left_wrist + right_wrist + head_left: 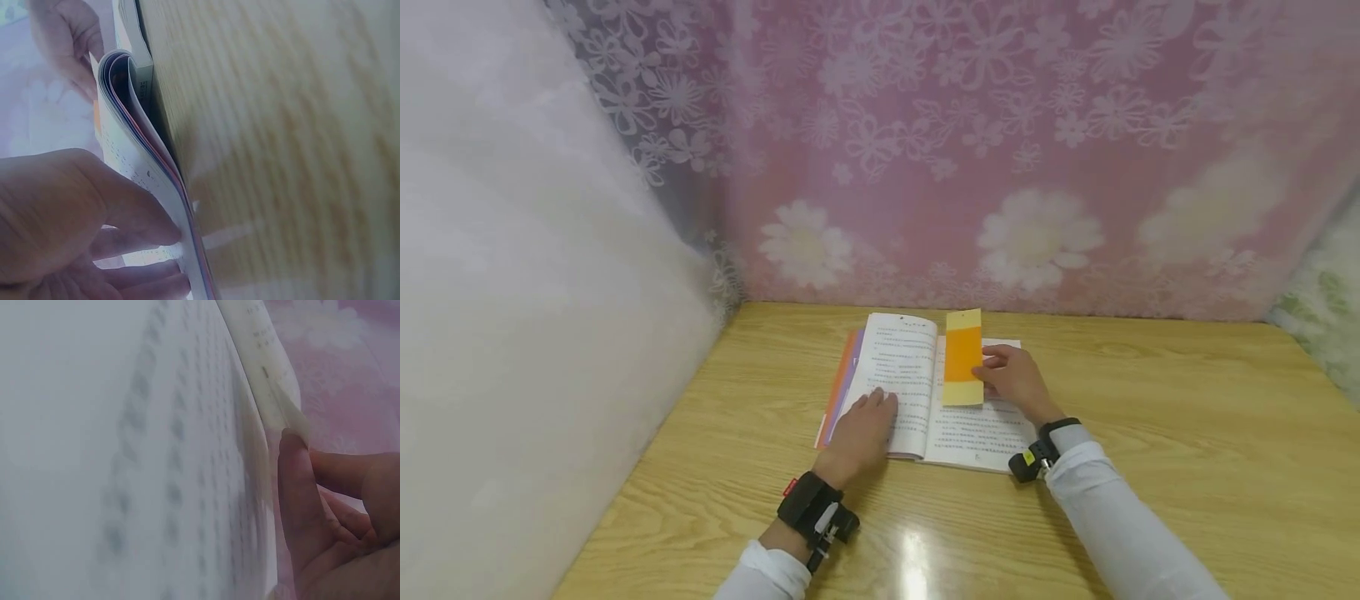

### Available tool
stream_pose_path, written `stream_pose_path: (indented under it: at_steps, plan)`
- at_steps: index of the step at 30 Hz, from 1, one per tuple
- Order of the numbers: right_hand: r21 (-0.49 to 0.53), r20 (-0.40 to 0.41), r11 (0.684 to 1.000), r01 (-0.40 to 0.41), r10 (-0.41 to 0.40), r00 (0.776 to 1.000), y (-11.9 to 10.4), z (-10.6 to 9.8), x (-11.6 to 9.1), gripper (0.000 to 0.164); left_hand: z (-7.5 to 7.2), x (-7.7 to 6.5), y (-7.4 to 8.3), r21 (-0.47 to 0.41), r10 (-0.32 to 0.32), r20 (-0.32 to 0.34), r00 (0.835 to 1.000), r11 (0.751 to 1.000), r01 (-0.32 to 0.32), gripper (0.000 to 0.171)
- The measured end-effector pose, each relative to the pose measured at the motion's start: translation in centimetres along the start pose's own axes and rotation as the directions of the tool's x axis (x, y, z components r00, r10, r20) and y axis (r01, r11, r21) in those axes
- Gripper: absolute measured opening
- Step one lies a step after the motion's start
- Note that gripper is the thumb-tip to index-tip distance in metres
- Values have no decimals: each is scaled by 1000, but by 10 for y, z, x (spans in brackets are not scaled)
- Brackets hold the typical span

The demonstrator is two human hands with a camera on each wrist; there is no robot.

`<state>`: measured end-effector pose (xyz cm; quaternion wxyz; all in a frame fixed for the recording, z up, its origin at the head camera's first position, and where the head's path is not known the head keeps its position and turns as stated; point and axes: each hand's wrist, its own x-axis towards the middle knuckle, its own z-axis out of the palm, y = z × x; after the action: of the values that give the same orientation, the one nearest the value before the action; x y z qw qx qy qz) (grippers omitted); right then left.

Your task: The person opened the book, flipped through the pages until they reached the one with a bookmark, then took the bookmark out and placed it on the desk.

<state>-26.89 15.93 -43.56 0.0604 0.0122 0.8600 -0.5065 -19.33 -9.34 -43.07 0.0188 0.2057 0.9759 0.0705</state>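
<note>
An open book (pixel 901 367) with printed pages lies on the wooden table, a purple and orange cover edge showing at its left. My left hand (pixel 862 429) rests on the left page with its fingers extended; in the left wrist view the thumb and fingers (pixel 140 212) lie against that page. My right hand (pixel 1017 379) pinches the right edge of a yellow and orange bookmark (pixel 963 357) between thumb and fingers, over the right page. In the right wrist view the right hand (pixel 337 512) holds the pale strip (pixel 290 415) by its edge.
The wooden table (pixel 715 467) stretches out around the book. A pink floral curtain (pixel 925 192) hangs behind it, and a white wall or cloth (pixel 550 292) stands at the left. Each wrist wears a strapped camera (pixel 816 512).
</note>
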Motion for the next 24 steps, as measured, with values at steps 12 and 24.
stream_pose_path:
  at_steps: [12, 24]
  plan:
    - [11, -81, 1000, 29, -28, 996, 28, -75, -25, 56, 3, 4, -8, -40, 74, -80, 994, 996, -78, 37]
    - [-102, -80, 995, -19, 11, 997, 66, -128, -53, 62, 2, 4, -3, -63, 48, -88, 995, 997, -54, 33]
